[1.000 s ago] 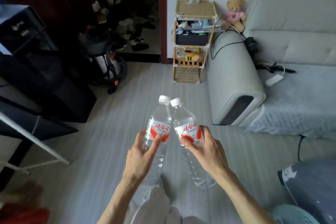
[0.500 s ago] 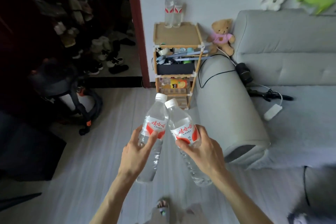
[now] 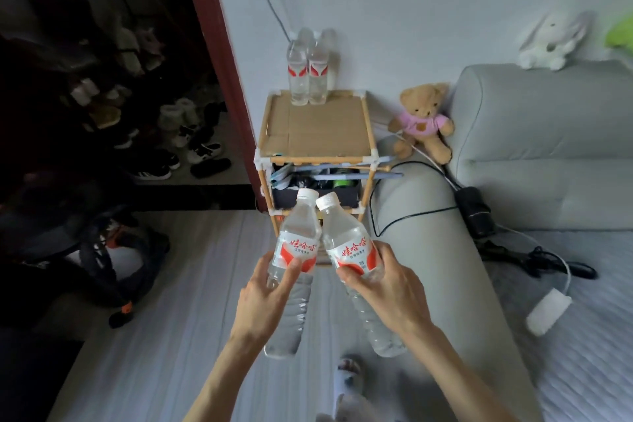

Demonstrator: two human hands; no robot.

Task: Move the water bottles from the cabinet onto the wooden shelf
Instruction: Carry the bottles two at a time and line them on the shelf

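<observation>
Sofa (image 3: 534, 154), grey, fills the right side of the view; its rounded armrest runs down toward the camera just beside the wooden shelf (image 3: 317, 125). The floor (image 3: 178, 284) is pale and striped and lies below both hands.

The wooden shelf stands against the white wall, between a dark red door frame (image 3: 219, 55) and the sofa armrest. Its top tier is a flat brown panel. 2 water bottles on the shelf (image 3: 307, 74) stand upright at the rear edge of that panel, touching each other and close to the wall. The lower tiers hold mixed small items that are too cluttered to identify.

A teddy bear (image 3: 423, 120) in a pink top sits on the armrest to the right of the shelf. A white rabbit toy (image 3: 548, 41) rests on the sofa back. A black cable (image 3: 411, 212) crosses the armrest.

The left hand (image 3: 265, 298) has its fingers wrapped around the left bottle (image 3: 296, 260), with the thumb across the red-and-white label. The right hand (image 3: 394, 288) has its fingers closed around the right bottle (image 3: 352, 257) at label height. Both held bottles are clear, white-capped and tilted inward, so their caps nearly meet in front of the shelf's lower tiers. Both are held in the air, in front of and below the shelf top.
</observation>
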